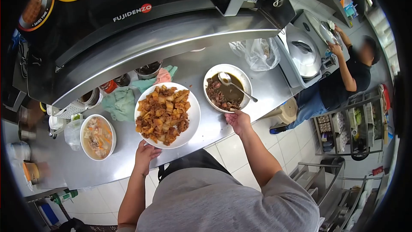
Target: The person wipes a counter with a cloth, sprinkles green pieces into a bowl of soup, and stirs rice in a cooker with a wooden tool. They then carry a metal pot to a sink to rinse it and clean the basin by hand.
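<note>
A white plate heaped with browned, cubed food sits at the front of the steel counter. My left hand holds its near-left rim, fingers curled at the edge and partly hidden. To the right, a white bowl contains dark brown sauce with shredded dark pieces. A metal spoon rests in it, handle leaning over the right rim. My right hand grips the bowl's near rim, its fingers closed at the edge. Left of the plate stands another white bowl of pale soup with orange pieces.
A steel counter runs under a black Fujidenzo appliance. Green cloths, a dark pot and a clear plastic bag lie behind the dishes. At right, a co-worker handles a lid near a silver-lidded cooker.
</note>
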### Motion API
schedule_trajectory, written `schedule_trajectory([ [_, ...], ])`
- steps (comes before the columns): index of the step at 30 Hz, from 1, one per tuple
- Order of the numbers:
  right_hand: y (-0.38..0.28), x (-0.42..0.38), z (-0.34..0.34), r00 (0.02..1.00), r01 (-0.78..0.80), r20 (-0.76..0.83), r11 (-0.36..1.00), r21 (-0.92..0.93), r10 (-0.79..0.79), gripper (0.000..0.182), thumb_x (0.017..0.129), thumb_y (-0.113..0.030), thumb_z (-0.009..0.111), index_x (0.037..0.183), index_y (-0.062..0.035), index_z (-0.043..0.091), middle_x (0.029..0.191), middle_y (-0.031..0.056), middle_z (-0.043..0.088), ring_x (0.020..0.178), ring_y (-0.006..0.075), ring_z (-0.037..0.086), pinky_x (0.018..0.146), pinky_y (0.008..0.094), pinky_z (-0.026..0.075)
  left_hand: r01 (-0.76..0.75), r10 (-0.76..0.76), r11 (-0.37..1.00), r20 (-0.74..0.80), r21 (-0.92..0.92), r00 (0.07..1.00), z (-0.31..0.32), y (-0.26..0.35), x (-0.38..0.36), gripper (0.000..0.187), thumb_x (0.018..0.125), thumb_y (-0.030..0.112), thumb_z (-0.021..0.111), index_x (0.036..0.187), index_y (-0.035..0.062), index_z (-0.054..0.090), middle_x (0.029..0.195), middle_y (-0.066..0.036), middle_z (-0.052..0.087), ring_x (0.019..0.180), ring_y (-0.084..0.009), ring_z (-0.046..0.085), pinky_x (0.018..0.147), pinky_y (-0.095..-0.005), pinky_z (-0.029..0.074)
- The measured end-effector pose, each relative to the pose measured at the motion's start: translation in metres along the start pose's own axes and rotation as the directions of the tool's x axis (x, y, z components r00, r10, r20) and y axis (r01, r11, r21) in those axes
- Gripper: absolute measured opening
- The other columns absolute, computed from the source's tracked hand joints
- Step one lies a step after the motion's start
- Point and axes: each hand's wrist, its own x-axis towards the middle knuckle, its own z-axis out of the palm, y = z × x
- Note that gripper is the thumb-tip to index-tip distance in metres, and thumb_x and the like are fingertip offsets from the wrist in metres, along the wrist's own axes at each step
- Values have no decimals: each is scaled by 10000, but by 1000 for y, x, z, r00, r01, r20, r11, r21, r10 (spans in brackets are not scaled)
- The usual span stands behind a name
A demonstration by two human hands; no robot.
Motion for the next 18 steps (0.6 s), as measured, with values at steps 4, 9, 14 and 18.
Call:
schedule_trajectory([
  [4,-24,39,-1,999,32,18,997,-66,-31,252,940,-162,381,955,33,540,768,148,612,648,223,611,596,345,526,-13,8,993,-37,-118,999,16,-2,-6,514,888,66,477,1364,36,289,994,-136,576,894,-273,657,776,-357,541],
  [9,-77,95,15,998,49,49,991,-128,-43,246,940,-169,390,923,25,539,709,124,593,585,218,595,544,348,521,-3,-10,966,-49,-258,999,45,-4,-9,503,864,26,465,1331,24,278,1161,-191,572,951,-338,648,825,-403,547],
  [14,-103,137,23,994,71,79,997,-6,-70,364,973,-303,422,1080,32,516,819,139,605,705,215,610,636,362,531,-115,41,880,-169,-460,985,65,-34,15,546,809,-37,481,1325,30,314,1221,-178,538,1025,-340,616,853,-454,548],
  [18,-97,114,29,994,109,8,994,26,-109,456,961,-388,453,1197,1,478,884,126,595,770,203,595,681,347,519,-184,72,831,-227,-525,971,68,-39,16,551,740,-89,484,1272,12,379,1185,-171,555,1006,-331,619,790,-463,577],
])
